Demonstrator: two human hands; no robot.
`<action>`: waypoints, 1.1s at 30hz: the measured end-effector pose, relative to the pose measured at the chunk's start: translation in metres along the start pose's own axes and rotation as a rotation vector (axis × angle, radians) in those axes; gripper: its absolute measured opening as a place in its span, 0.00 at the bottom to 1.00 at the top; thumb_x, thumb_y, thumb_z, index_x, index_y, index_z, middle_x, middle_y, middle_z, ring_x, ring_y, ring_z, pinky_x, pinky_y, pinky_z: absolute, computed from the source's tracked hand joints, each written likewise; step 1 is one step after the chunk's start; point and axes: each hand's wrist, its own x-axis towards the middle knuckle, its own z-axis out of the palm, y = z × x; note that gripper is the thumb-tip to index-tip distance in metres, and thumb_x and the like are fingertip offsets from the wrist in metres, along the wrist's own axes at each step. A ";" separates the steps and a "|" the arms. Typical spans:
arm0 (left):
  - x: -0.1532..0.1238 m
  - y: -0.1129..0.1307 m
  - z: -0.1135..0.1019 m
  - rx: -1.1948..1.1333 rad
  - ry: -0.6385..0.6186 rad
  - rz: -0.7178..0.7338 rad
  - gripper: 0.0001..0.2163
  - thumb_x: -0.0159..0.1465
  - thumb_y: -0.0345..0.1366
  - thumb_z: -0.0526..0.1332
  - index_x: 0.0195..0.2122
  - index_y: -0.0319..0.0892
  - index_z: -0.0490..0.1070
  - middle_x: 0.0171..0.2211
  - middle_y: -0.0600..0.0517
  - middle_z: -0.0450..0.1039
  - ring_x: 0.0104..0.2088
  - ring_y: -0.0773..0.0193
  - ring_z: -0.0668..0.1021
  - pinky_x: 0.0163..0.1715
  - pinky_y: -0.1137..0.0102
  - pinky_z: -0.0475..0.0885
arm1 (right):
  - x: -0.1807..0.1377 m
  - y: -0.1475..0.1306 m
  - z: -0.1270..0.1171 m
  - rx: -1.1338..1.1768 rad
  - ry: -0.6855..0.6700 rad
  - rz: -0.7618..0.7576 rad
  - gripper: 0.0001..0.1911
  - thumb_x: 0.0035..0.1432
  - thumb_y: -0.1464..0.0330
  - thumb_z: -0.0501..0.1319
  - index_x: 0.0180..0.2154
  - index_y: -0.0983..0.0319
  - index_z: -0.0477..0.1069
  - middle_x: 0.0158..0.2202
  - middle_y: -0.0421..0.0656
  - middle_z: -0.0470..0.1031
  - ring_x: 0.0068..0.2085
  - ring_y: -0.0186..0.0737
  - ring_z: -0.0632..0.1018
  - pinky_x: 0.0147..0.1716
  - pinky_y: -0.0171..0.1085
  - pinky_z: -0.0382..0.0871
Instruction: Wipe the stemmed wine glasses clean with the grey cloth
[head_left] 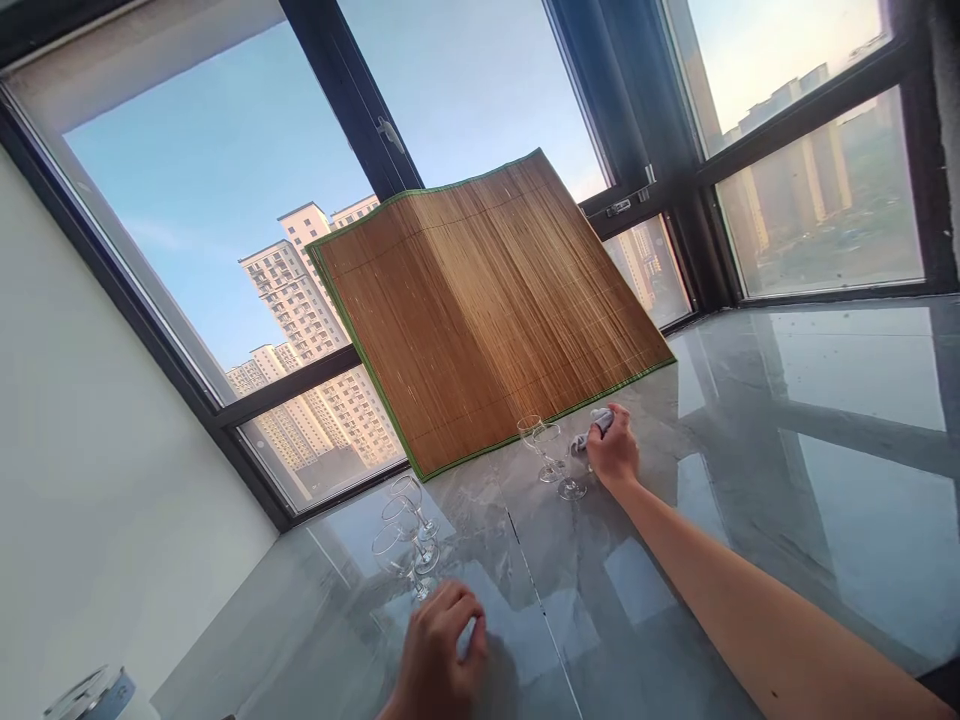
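My right hand is closed around a crumpled grey-white cloth, held low over the counter near the bottom edge of a bamboo mat. Just left of it stand two clear stemmed glasses, a nearer one and a farther one. My left hand hovers or rests at the near side, fingers loosely curled and thumb apart, with nothing visible in it. Beyond its knuckles several more stemmed glasses stand upright in a row. The left palm is hidden.
The green-edged mat leans upright against the dark-framed windows. A glossy grey marbled counter spreads below, with a dark seam across it. A white wall borders the left. Part of a white and blue container shows at bottom left.
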 end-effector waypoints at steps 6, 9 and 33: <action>0.134 0.071 0.048 -0.147 0.035 0.090 0.23 0.60 0.43 0.60 0.56 0.45 0.69 0.56 0.45 0.68 0.54 0.52 0.71 0.58 0.59 0.65 | 0.004 0.005 0.003 0.009 0.008 0.004 0.27 0.60 0.64 0.51 0.60 0.61 0.57 0.54 0.51 0.71 0.45 0.47 0.75 0.44 0.41 0.64; 0.172 0.072 0.056 -0.114 0.014 0.082 0.22 0.61 0.46 0.60 0.56 0.45 0.69 0.54 0.45 0.69 0.54 0.51 0.71 0.58 0.59 0.63 | 0.004 0.007 0.004 0.008 0.022 0.010 0.27 0.60 0.65 0.50 0.60 0.62 0.57 0.53 0.52 0.71 0.46 0.47 0.75 0.45 0.41 0.65; 0.225 0.082 0.094 -0.038 -0.164 -0.052 0.24 0.70 0.48 0.41 0.58 0.45 0.68 0.61 0.41 0.65 0.60 0.47 0.67 0.61 0.51 0.55 | 0.002 0.001 0.001 0.012 -0.002 0.014 0.25 0.61 0.65 0.50 0.60 0.61 0.57 0.54 0.51 0.72 0.47 0.49 0.75 0.44 0.42 0.65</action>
